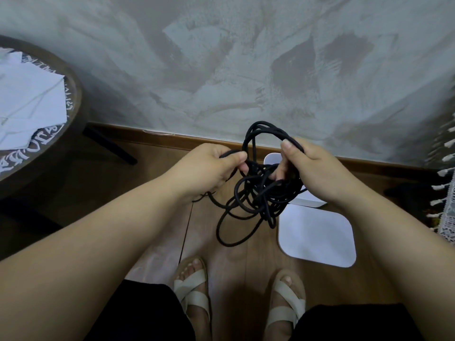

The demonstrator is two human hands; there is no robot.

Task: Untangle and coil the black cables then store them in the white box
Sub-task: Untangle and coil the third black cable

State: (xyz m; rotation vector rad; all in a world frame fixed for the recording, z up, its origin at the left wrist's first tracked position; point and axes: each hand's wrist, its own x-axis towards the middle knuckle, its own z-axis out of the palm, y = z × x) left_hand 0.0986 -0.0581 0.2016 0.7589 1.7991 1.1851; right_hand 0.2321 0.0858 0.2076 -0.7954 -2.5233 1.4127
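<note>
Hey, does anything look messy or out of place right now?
Yes. The thin black cables are a knotted tangle held between the left hand and right hand, loops dangling above the wooden floor. The flat white rounded-square lid lies on the floor beside the white box, not on it.

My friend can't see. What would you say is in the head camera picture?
Two hands hold a tangled bunch of black cables above a wooden floor: the left hand pinches one strand, the right hand grips loops. A white box and flat white lid lie below.
</note>
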